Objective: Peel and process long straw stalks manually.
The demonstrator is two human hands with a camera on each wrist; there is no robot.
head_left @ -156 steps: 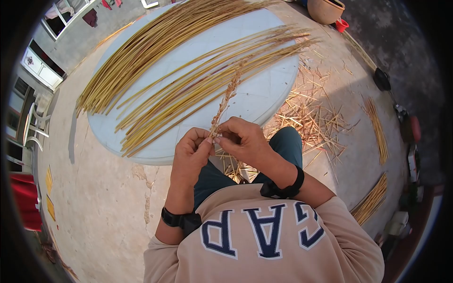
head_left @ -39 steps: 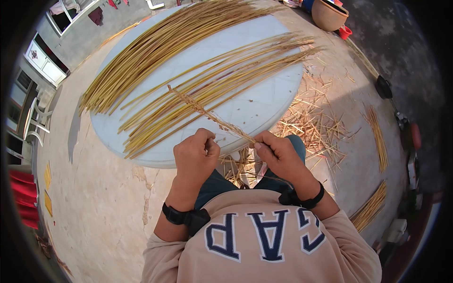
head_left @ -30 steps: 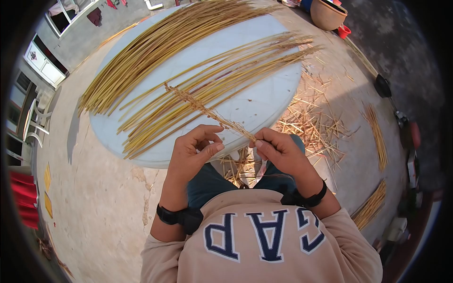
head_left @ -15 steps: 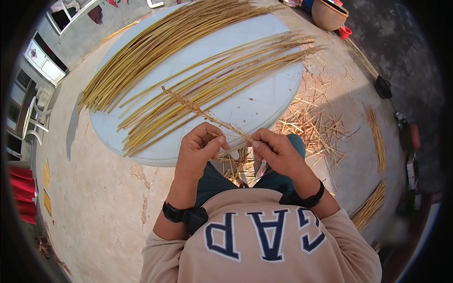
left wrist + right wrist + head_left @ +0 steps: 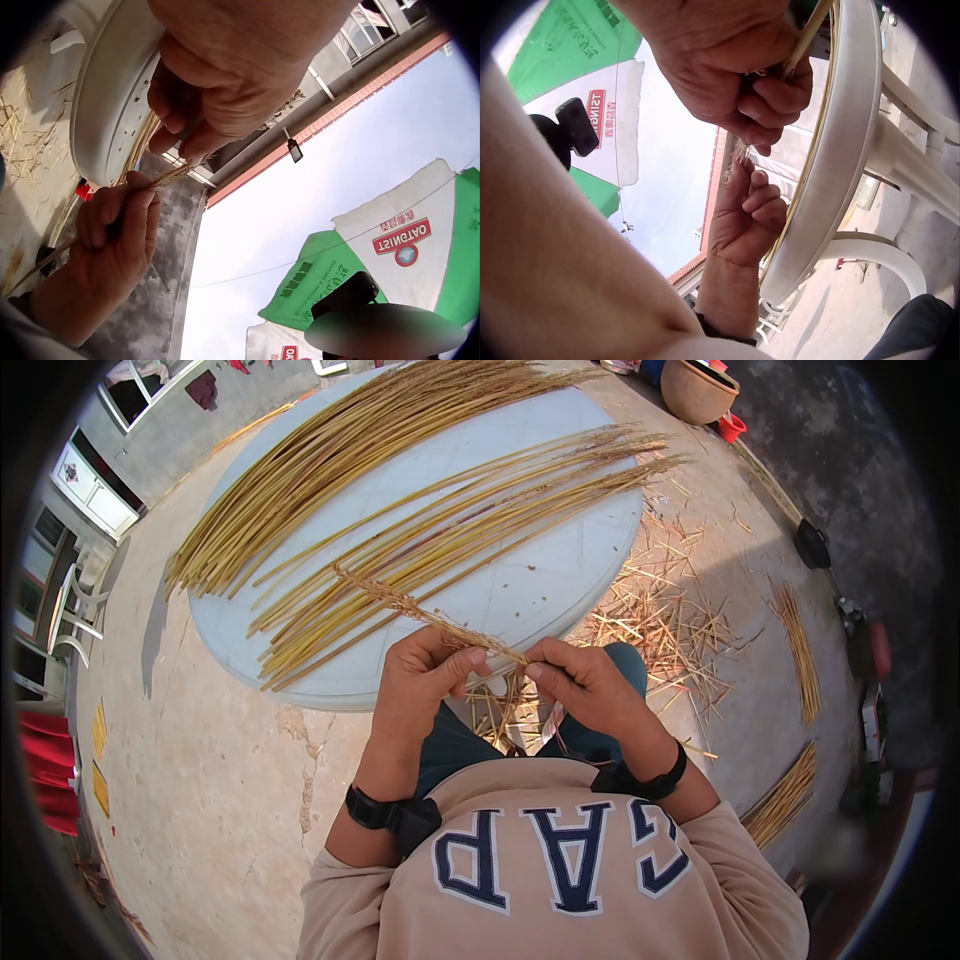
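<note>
A dried stalk with a wispy seed head [image 5: 385,592] lies across both hands in front of me, its tip pointing up-left over the table. My right hand [image 5: 590,685] pinches it just below the head, between thumb and forefinger. The bare stem [image 5: 810,37] passes back through that hand's curled fingers in the right wrist view. Close to the left of it, my left hand [image 5: 418,675] pinches the base of the seed head with thumb and fingertips. In the left wrist view, the strands [image 5: 174,174] run between the two hands.
The round white table [image 5: 230,650] carries a large bundle of stalks [image 5: 300,470] and a smaller row [image 5: 420,555] nearer me. Cut stems [image 5: 670,610] litter the ground at right, with two small bundles [image 5: 797,650] further out. A clay pot [image 5: 697,390] stands behind.
The seed head has swung from pointing away to pointing left. My left hand, apart from it about a second ago, has moved right and now pinches it. The right hand keeps its grip.
</note>
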